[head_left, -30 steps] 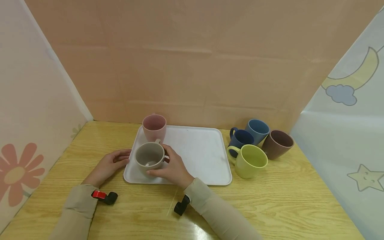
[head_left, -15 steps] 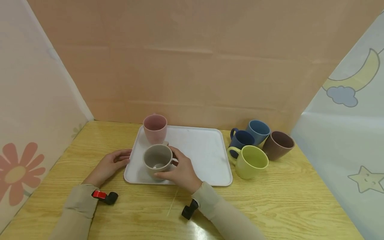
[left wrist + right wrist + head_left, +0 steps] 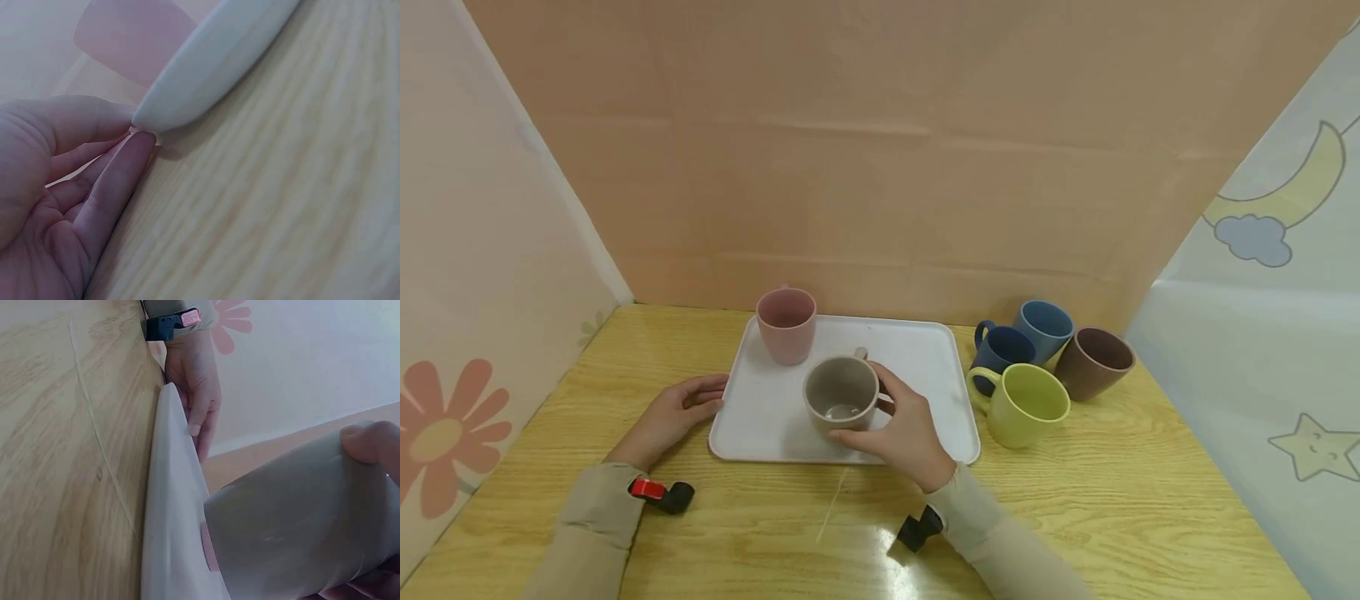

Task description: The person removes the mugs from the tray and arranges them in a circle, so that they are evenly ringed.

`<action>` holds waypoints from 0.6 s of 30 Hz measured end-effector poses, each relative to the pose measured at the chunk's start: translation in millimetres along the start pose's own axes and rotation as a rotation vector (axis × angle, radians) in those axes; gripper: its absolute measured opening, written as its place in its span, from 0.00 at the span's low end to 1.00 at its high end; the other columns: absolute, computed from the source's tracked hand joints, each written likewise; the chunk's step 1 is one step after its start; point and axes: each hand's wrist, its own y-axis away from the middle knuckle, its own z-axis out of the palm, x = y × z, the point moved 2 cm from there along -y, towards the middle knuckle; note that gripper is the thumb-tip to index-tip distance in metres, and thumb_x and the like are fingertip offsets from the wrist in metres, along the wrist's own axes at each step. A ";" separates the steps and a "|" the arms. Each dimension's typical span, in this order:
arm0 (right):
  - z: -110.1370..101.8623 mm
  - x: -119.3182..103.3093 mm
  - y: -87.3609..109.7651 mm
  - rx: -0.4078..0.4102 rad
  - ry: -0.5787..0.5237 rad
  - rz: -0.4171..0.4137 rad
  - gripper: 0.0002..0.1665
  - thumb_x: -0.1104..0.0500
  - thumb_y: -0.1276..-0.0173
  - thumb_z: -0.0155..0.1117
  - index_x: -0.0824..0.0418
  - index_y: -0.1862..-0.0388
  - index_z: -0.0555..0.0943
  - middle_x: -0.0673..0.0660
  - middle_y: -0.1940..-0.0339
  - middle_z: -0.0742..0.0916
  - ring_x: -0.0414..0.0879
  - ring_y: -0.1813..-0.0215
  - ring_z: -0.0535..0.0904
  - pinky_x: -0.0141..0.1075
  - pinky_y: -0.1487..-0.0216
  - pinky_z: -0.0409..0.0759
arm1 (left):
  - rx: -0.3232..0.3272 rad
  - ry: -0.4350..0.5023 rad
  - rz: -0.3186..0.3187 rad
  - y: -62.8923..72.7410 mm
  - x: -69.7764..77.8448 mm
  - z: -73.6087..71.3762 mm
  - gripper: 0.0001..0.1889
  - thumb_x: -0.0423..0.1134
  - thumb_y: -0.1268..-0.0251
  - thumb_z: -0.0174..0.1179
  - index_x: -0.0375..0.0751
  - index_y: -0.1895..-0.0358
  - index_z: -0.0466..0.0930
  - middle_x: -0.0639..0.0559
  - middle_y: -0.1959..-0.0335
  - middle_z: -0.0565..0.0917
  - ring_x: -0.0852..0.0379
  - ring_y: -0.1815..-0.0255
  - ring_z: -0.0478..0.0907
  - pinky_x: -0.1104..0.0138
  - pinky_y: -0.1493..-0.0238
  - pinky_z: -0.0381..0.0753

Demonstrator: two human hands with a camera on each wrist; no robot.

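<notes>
In the head view my right hand (image 3: 908,429) grips a grey mug (image 3: 841,390) by its right side, thumb on the near wall. The mug stands roughly upright over the middle of a white tray (image 3: 917,358). A thin gap shows below its base in the right wrist view, where the thumb presses the wall of the mug (image 3: 300,519). My left hand (image 3: 672,417) lies at the tray's left edge. Its fairly straight fingertips touch the rim of the tray (image 3: 206,75) in the left wrist view. A pink mug (image 3: 787,329) stands at the tray's back left.
Right of the tray cluster a yellow-green mug (image 3: 1028,408), a navy mug (image 3: 1000,354), a blue mug (image 3: 1047,329) and a brown mug (image 3: 1092,364). The wooden table (image 3: 737,533) ends at a tan back wall (image 3: 880,167) and patterned side walls.
My right hand has carried the grey mug rightward, from in front of the pink mug to the tray's middle. The left hand and the other mugs have stayed put.
</notes>
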 end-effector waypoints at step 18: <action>-80.5 -15.6 19.8 0.281 0.091 -0.172 0.53 0.74 0.61 0.85 0.66 0.31 0.74 0.65 0.42 0.84 0.57 0.44 0.80 0.37 0.48 0.84 | -0.002 -0.008 0.012 0.3 0.8 0.0 0.29 0.43 0.24 0.60 0.31 0.27 0.67 0.34 0.35 0.77 0.40 0.34 0.73 0.83 0.47 0.71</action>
